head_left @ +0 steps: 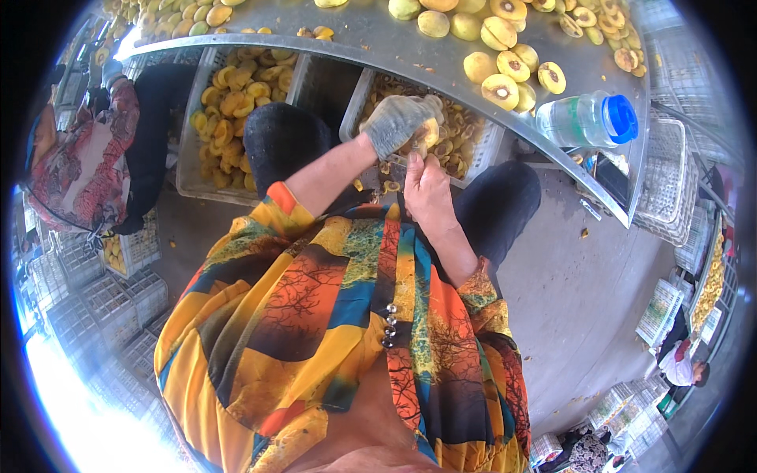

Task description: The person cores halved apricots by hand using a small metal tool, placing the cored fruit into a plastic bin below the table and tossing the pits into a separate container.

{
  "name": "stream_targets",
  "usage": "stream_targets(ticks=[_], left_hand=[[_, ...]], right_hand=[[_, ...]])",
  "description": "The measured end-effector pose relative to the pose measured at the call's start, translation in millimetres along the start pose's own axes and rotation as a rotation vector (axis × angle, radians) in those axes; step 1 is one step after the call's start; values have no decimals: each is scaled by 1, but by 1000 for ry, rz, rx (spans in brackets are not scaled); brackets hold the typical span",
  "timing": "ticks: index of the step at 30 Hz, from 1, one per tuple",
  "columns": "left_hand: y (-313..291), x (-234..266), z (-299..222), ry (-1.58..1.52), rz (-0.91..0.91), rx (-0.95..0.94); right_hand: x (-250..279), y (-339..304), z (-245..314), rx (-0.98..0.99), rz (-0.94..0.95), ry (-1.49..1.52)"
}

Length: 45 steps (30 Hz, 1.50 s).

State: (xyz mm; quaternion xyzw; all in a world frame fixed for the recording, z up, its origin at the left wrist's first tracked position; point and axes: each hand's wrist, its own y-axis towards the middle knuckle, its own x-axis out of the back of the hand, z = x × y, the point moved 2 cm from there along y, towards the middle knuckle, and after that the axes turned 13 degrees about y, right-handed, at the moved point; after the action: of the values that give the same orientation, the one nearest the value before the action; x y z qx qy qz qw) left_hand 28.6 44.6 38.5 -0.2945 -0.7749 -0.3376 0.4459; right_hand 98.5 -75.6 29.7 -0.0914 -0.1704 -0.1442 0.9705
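My left hand (398, 126), in a grey work glove, is closed round a yellow stone-fruit half (428, 135). Just below it, my bare right hand (430, 191) has its fingers pinched together against the fruit. Whether a small tool is in that pinch is hidden. Both hands are over a white crate (490, 150) of brownish pits and scraps (465, 130). Left of my knee, another white crate (194, 169) holds yellow fruit halves (230, 118). Cut fruit with pits showing (500, 91) lies on the metal table above my hands.
The metal table (378, 49) curves across the top, its edge close beyond my hands. A clear jar with a blue lid (579, 120) lies near its right corner. Empty crates (664, 181) stand at right. A person in a patterned top (98, 169) is at left, beside stacked crates (102, 303).
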Motion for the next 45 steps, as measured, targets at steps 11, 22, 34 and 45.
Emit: stream_targets(ticks=[11, 22, 34, 45], left_hand=[[-13, -3, 7, -1287, -103, 888], [-6, -20, 7, 291, -43, 171], [-3, -26, 4, -1268, 29, 791], [-91, 80, 190, -157, -337, 935]], right_hand=[[-6, 6, 31, -449, 211, 648], [-5, 1, 31, -734, 213, 860], [-1, 3, 15, -829, 489, 1372], [4, 23, -47, -870, 238, 932]])
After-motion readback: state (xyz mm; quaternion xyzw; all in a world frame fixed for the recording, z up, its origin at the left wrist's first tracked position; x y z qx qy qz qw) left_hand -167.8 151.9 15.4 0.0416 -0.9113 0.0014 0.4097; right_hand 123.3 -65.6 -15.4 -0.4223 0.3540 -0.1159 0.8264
